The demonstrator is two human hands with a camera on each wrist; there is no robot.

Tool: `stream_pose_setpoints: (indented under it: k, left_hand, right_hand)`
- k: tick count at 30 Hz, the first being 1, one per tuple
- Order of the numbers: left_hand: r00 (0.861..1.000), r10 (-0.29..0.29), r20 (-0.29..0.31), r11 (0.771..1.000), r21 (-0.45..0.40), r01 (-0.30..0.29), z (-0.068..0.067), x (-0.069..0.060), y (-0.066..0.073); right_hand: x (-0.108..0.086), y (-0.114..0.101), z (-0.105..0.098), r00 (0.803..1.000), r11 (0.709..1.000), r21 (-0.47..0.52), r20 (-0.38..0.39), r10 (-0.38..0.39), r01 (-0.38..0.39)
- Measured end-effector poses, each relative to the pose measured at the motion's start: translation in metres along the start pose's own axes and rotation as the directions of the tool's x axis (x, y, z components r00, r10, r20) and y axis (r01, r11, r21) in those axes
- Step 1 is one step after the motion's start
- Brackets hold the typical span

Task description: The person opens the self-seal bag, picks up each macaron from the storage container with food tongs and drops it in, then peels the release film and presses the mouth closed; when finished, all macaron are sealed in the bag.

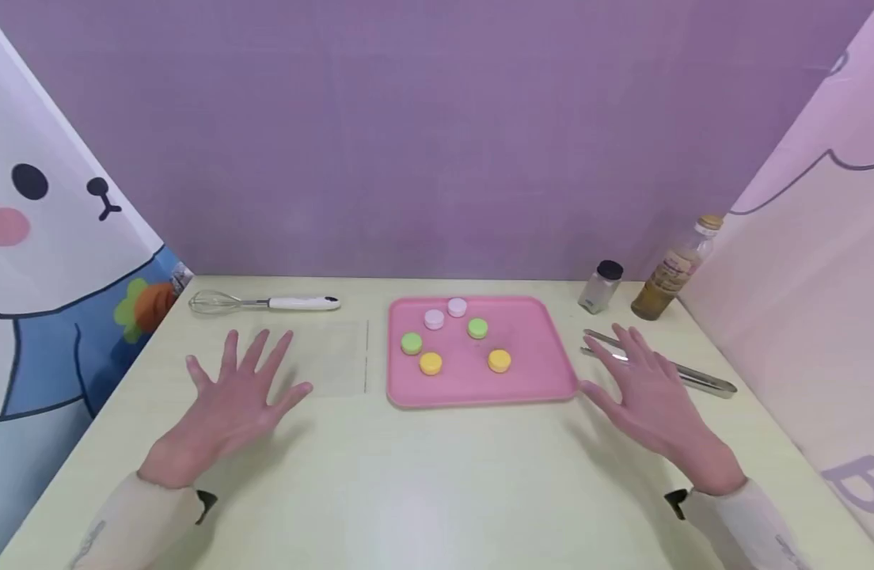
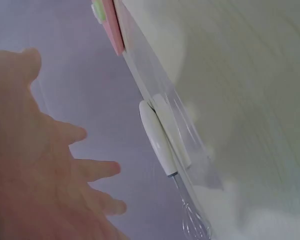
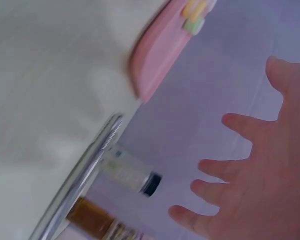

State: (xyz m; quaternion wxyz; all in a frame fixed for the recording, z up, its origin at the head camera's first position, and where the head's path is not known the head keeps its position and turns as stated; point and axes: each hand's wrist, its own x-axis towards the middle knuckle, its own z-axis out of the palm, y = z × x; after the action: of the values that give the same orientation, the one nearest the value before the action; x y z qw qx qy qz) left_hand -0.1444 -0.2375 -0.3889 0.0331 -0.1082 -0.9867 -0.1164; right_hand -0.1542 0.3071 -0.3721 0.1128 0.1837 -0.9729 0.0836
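Observation:
My left hand [image 1: 232, 404] hovers over the left of the table, fingers spread, holding nothing. Beyond its fingertips lie a whisk [image 1: 302, 303] with a white handle and a flat, see-through sheet [image 1: 330, 356]. My right hand [image 1: 651, 400], also spread and holding nothing, is above the right side, partly covering metal tongs [image 1: 704, 381]. Between the hands sits a pink tray [image 1: 537, 388]. On it are small round pieces like macarons: two pale lilac [image 1: 434, 319], two green [image 1: 412, 343] and two yellow [image 1: 499, 361]. The right wrist view shows the tongs [image 3: 85, 170] below that hand.
A small clear jar [image 1: 599, 289] with a black lid stands at the back right. Beside it is a corked glass bottle [image 1: 668, 273] with brown liquid. A purple backdrop [image 1: 437, 142] rises behind the table, and printed cloths hang at both sides.

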Motion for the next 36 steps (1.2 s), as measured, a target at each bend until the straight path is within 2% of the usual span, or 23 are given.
stream_pose_setpoints:
  k: [4, 8, 12, 15, 18, 22, 25, 28, 34, 36]
  left_hand:
    - [0.999, 0.001, 0.034, 1.0, -0.022, 0.0, 0.0, 0.006, 0.002]
    - [0.999, 0.041, 0.034, 0.999, -0.028, -0.041, 0.001, 0.013, 0.001]
    - [0.991, 0.133, -0.022, 0.991, -0.02, -0.134, 0.003, 0.021, 0.0]
    - [0.98, 0.187, -0.068, 0.981, -0.03, -0.19, 0.006, 0.028, 0.001]
    - [0.979, 0.185, -0.089, 0.981, -0.045, -0.19, 0.009, 0.036, 0.004]
    - [0.979, 0.161, -0.123, 0.984, -0.062, -0.169, 0.012, 0.045, 0.008]
    - [0.973, 0.181, -0.141, 0.977, -0.088, -0.194, 0.013, 0.052, 0.009]
    - [0.974, 0.198, -0.113, 0.969, -0.126, -0.212, 0.013, 0.056, 0.009]
    - [0.985, 0.171, -0.012, 0.967, -0.188, -0.17, 0.015, 0.061, 0.004]
    - [0.986, 0.166, 0.004, 0.967, -0.194, -0.162, 0.016, 0.062, 0.002]
  right_hand:
    - [0.011, -0.017, -0.002, 1.0, 1.0, -0.008, 0.002, -0.026, 0.026]
    - [0.023, -0.034, 0.0, 0.996, 0.997, 0.014, -0.041, -0.08, 0.081]
    - [0.037, -0.052, 0.005, 0.983, 0.982, 0.085, -0.086, -0.164, 0.171]
    - [0.049, -0.068, 0.009, 0.975, 0.964, 0.151, -0.074, -0.209, 0.219]
    - [0.061, -0.084, 0.015, 0.974, 0.934, 0.28, -0.024, -0.225, 0.223]
    - [0.078, -0.108, 0.027, 0.971, 0.879, 0.44, 0.056, -0.232, 0.184]
    - [0.089, -0.124, 0.037, 0.966, 0.86, 0.483, 0.093, -0.239, 0.166]
    - [0.099, -0.138, 0.045, 0.962, 0.835, 0.528, 0.11, -0.25, 0.157]
    - [0.118, -0.161, 0.059, 0.951, 0.741, 0.662, 0.141, -0.275, 0.115]
    - [0.125, -0.17, 0.064, 0.952, 0.736, 0.668, 0.145, -0.269, 0.106]
